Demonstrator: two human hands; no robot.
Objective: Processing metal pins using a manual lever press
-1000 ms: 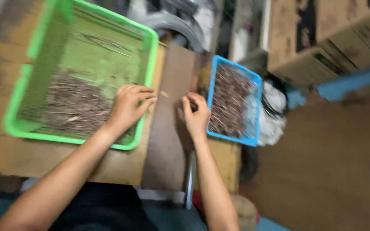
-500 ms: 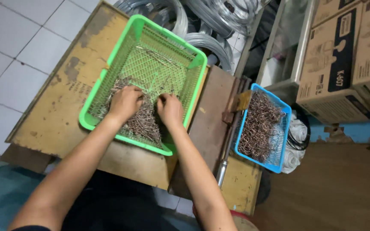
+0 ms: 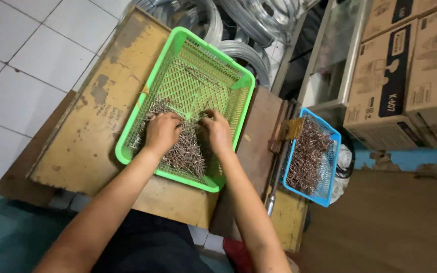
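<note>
1. A second ago my hands sat on the brown strip of the counter between the two baskets. Now both are inside the green plastic mesh basket (image 3: 188,86), buried in the heap of short grey metal pins (image 3: 185,151), which lies in the basket's near half, towards the counter's front edge. I judge I have gone back to that heap for a fresh lot.
2. My left hand (image 3: 162,132) is curled palm-down into the left side of the heap, fingers bent into the pins; I cannot tell whether it grips any.
3. My right hand (image 3: 216,132) lies just beside it on the right side of the heap, fingers bent down among the pins; what it pinches, if anything, is hidden.
4. Counted, left to right: one worn yellow wooden counter (image 3: 92,131), one green basket, two hands, one metal lever tool (image 3: 278,167) at the counter's right edge, one blue plastic mesh basket (image 3: 330,167) of brownish bent pieces (image 3: 307,154) at the right corner. The pins are too many to count.
</note>
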